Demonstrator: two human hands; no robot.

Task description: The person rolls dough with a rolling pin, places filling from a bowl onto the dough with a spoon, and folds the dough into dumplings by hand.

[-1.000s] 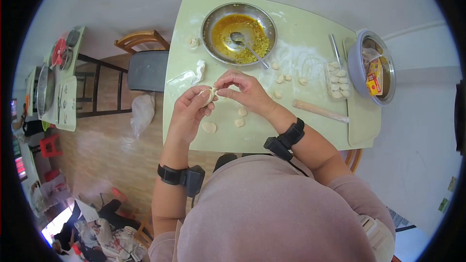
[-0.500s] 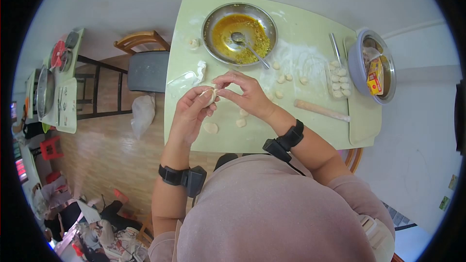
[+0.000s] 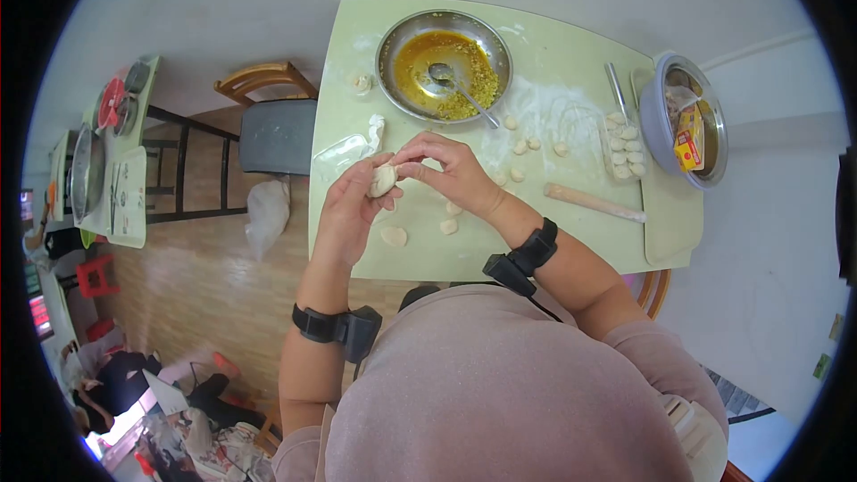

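Observation:
A pale dumpling (image 3: 383,180) sits between both hands above the light green table (image 3: 571,241). My left hand (image 3: 350,210) cups it from the left with fingers curled under it. My right hand (image 3: 446,171) pinches its upper right edge with thumb and fingertips. Below the hands, a flat round dough wrapper (image 3: 394,236) and a small dough piece (image 3: 448,226) lie on the table. Several more dough pieces (image 3: 525,145) are scattered on the floured patch to the right.
A metal bowl (image 3: 444,62) of yellow filling with a spoon (image 3: 455,85) stands at the far edge. A wooden rolling pin (image 3: 594,203), a row of finished dumplings (image 3: 623,150) and a covered pot (image 3: 686,120) lie right. A chair (image 3: 272,129) stands left of the table.
The dumpling has turned in my hands, showing more of its rounded side, and my right fingers have shifted along its edge. The view has moved slightly down.

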